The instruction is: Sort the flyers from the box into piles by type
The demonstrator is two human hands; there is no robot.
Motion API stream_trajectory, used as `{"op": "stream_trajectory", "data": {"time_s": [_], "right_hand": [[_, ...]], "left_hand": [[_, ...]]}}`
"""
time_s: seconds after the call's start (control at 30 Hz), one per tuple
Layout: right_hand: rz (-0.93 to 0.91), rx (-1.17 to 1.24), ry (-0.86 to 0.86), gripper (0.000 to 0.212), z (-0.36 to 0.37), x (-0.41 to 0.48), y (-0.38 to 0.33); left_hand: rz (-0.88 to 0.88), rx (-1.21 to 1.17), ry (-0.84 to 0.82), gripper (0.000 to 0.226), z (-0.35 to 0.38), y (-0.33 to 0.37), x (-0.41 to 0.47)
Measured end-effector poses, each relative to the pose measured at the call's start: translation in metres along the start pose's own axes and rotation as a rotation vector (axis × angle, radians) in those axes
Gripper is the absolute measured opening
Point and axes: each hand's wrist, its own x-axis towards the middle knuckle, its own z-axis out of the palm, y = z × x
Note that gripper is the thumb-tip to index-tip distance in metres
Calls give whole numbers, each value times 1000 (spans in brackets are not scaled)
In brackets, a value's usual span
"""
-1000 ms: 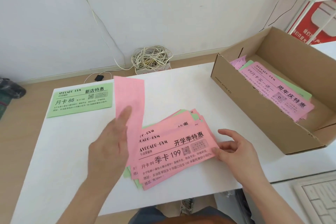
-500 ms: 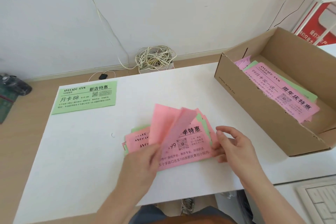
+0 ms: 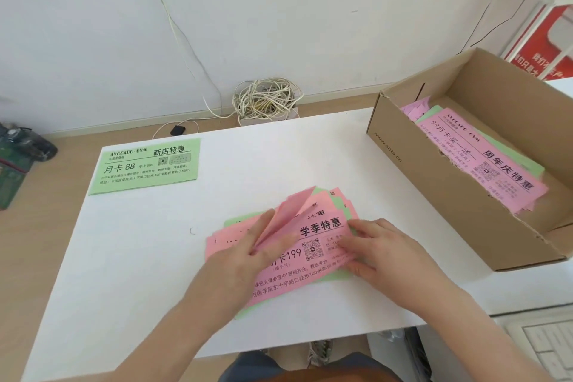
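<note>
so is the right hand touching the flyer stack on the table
Touching. The head view shows the right hand resting on the right end of the flyer stack, with no gap visible between skin and paper.

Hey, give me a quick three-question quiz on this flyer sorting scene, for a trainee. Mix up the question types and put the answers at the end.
1. True or false: the cardboard box is empty.
2. What colour is the single flyer lying alone at the far left of the table? A pink, B green, C white.
3. Fill in: the left hand holds a ____ sheet raised above the mixed pile.
Key: 1 false, flyers lie inside the cardboard box. 2 B. 3 pink.
</note>
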Motion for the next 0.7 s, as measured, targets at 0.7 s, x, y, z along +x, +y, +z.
{"op": "stream_trajectory", "data": {"time_s": [0.7], "right_hand": [[261, 242, 104, 58, 12, 6, -19]], "left_hand": [[-182, -142, 199, 35, 12, -1, 3]]}}
